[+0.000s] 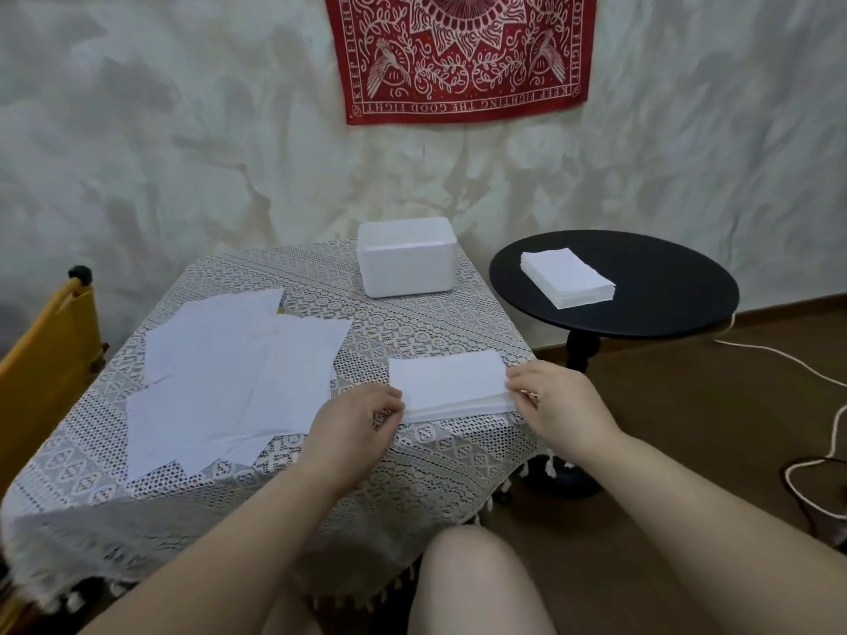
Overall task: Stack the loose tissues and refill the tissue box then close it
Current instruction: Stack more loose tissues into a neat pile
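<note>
White tissue stack [447, 382], long axis left-right, between hands

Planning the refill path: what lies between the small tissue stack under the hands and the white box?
In the head view, only bare lace tablecloth lies between the stack and the box; the loose tissues lie off to the left.

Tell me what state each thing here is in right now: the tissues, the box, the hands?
Small tissue stack: squared up on the lace tablecloth, pinched at both ends.
Left hand: pinches the stack's left end.
Right hand: pinches its right end.
Loose tissues: spread flat, overlapping, not yet stacked.
Tissue box: upright, white; whether it is open cannot be told.
Second tissue stack: neat, untouched on the round black table.
</note>
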Available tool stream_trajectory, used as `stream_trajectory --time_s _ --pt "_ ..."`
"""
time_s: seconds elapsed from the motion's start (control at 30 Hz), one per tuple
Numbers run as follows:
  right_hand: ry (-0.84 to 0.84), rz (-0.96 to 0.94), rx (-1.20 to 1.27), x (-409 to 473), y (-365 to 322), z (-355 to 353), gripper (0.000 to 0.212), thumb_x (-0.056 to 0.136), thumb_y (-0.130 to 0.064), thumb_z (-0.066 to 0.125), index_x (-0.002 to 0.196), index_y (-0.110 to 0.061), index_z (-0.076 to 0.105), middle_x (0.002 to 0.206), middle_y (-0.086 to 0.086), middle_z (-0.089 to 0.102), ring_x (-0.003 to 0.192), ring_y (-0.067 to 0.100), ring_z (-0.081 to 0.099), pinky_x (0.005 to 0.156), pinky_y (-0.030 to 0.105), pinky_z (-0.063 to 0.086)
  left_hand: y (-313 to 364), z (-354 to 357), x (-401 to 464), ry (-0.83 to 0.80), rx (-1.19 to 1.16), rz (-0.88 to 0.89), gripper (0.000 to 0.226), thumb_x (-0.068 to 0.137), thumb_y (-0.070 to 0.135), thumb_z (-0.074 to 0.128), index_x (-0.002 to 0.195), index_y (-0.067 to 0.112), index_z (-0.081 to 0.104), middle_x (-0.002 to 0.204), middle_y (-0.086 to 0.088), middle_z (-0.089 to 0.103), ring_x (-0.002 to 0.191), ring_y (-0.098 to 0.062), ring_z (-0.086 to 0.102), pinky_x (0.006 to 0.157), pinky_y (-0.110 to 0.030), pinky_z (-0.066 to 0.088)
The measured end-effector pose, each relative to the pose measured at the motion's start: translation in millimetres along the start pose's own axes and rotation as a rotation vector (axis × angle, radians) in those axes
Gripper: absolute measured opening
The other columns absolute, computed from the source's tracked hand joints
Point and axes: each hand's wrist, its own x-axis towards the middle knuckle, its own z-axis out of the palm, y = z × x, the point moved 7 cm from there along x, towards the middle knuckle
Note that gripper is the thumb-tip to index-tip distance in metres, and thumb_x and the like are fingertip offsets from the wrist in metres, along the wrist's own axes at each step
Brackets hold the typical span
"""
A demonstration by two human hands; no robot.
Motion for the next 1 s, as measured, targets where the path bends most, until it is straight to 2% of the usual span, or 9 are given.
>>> stream_trajectory --time_s 0.1,0.2,0.33,0.4,0.53,0.7,0.83,1.0 --pt "0.000 -0.001 -0.011 -4 3 2 0.013 0.074 -0.001 0.074 0.085 -0.006 0.076 0.098 0.006 0.072 0.089 0.023 0.069 0.083 0.036 0.055 0 2 -1 0.000 -0.013 0.015 0.018 0.084 0.025 0.068 0.100 0.018 0.073 0.112 0.009 0.067 0.103 -0.007 0.060 0.090 -0.016 0.037" --pt "-0.015 0.004 -0.012 -8 5 2 0.011 0.077 -0.006 0.073 0.087 -0.009 0.076 0.102 0.003 0.070 0.093 0.021 0.068 0.085 0.029 0.051 -4 1 0 0.016 -0.050 -0.017 0.024 0.079 0.028 0.073 0.101 0.017 0.073 0.111 0.009 0.065 0.092 -0.006 0.059 0.086 -0.017 0.042" --pt "-0.065 0.134 0.039 -9 13 1 0.026 0.084 -0.023 0.067 0.108 -0.014 0.070 0.112 -0.004 0.064 0.102 0.012 0.059 0.088 0.017 0.038 -10 -1 2 0.032 -0.084 -0.074 0.032 0.074 0.031 0.077 0.105 0.023 0.071 0.097 0.012 0.060 0.077 -0.001 0.057 0.078 -0.017 0.043" --pt "-0.079 0.230 0.095 -8 18 0 0.030 0.084 -0.030 0.066 0.112 -0.018 0.067 0.106 -0.009 0.064 0.098 0.008 0.057 0.085 0.018 0.039 -12 -2 1 0.035 -0.097 -0.095 0.033 0.074 0.031 0.077 0.105 0.024 0.070 0.088 0.014 0.059 0.077 -0.001 0.057 0.078 -0.017 0.043" --pt "-0.088 0.357 0.234 -10 28 1 0.031 0.080 -0.031 0.072 0.109 -0.021 0.070 0.102 -0.011 0.068 0.094 0.006 0.061 0.088 0.025 0.048 -13 0 0 0.040 -0.111 -0.108 0.029 0.074 0.031 0.077 0.102 0.022 0.072 0.077 0.018 0.057 0.075 -0.001 0.057 0.075 -0.015 0.042" --pt "-0.125 0.383 0.275 -10 34 6 0.030 0.076 -0.031 0.077 0.104 -0.021 0.072 0.100 -0.012 0.070 0.092 0.002 0.063 0.087 0.026 0.050 -14 1 -2 0.037 -0.141 -0.102 0.027 0.075 0.030 0.077 0.100 0.022 0.072 0.075 0.018 0.059 0.074 0.002 0.057 0.070 -0.003 0.038" --pt "-0.116 0.394 0.297 -9 33 6 0.027 0.076 -0.025 0.078 0.101 -0.018 0.072 0.094 -0.008 0.070 0.086 0.003 0.064 0.080 0.021 0.052 -14 2 -2 0.030 -0.160 -0.100 0.027 0.074 0.028 0.078 0.099 0.022 0.072 0.074 0.019 0.059 0.073 0.005 0.057 0.068 -0.002 0.038" --pt "-0.118 0.398 0.279 -8 35 8 0.025 0.075 -0.026 0.078 0.099 -0.019 0.073 0.093 -0.010 0.070 0.087 0.003 0.063 0.084 0.022 0.049 -15 1 -2 0.031 -0.156 -0.108 0.025 0.075 0.030 0.077 0.098 0.024 0.072 0.074 0.020 0.059 0.072 0.007 0.055 0.065 0.001 0.034"
